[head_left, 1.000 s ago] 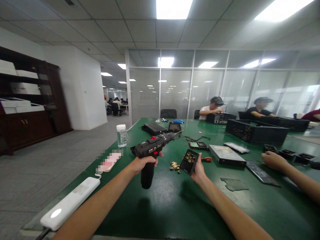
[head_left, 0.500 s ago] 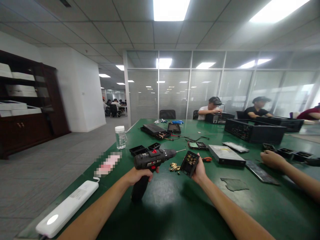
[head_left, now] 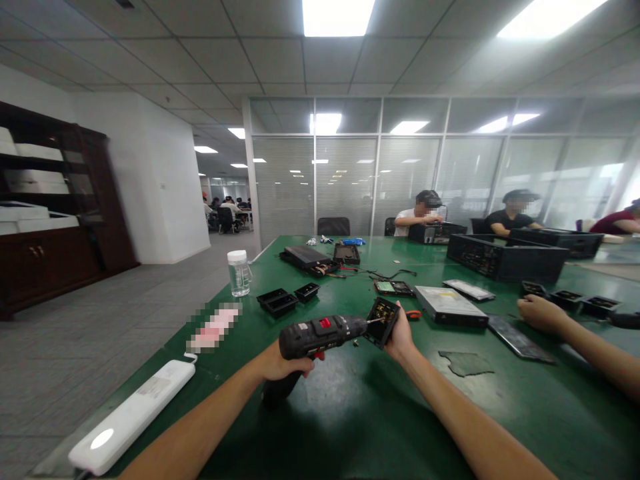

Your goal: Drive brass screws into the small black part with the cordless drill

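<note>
My left hand is wrapped round the grip of a black cordless drill with red details. The bit points right and reaches into the open face of a black plastic housing. Brass-coloured parts show inside that housing. My right hand grips the housing by its right side, holding it tilted above the table; some fingers are hidden behind it. Below the drill's chuck lies a small brass piece; the drill covers the spot where others lay. Further left sit black empty housings.
On the green table stand a white power strip, a clear bottle, a disc drive and an orange-handled tool. A co-worker's hand rests at the right, near more housings. Computer cases stand behind.
The drill has moved right and slightly down, and its bit now reaches into the housing. The housing has tilted a little in my right hand. The drill now hides most of the brass pieces.
</note>
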A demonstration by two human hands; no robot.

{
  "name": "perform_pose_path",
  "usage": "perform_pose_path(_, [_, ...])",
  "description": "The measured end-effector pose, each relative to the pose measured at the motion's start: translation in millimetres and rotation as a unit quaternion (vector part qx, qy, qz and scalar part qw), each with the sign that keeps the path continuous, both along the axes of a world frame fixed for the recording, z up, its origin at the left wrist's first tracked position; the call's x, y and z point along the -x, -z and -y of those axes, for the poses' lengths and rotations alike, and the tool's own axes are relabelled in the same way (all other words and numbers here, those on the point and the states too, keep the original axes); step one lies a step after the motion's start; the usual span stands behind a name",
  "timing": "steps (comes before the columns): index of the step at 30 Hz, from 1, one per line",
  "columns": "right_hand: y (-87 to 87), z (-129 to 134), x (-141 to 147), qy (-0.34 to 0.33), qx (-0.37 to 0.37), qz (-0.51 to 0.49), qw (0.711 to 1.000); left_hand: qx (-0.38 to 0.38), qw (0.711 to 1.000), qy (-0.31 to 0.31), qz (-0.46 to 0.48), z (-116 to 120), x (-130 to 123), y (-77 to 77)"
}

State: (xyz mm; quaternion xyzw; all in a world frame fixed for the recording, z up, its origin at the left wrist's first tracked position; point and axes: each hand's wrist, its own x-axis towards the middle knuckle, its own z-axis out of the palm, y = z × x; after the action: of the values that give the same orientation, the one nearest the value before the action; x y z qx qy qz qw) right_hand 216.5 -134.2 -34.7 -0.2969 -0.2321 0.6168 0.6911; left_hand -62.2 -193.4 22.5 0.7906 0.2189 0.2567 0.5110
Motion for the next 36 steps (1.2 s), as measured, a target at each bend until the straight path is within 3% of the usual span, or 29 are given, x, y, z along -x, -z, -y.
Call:
perform_pose_path(10, [-1.2,-0.7,-7.4,0.045,-0.014,-0.006,0.999,0.017,0.999,-0.043,-0.01,-4.6,1.4,4.0])
perform_pose_path(31, [-1.6,0.0,-8.0,0.006,-0.005,-0.009,1.0,0.013,0.999,-0.044,-0.018,6.3,-0.4,-6.5])
perform_pose_path(36, [-2.7,2.6,-5.0,-0.01,-0.019,-0.008,1.0,0.018,0.999,-0.036,-0.016,6.7,-4.9,-1.0])
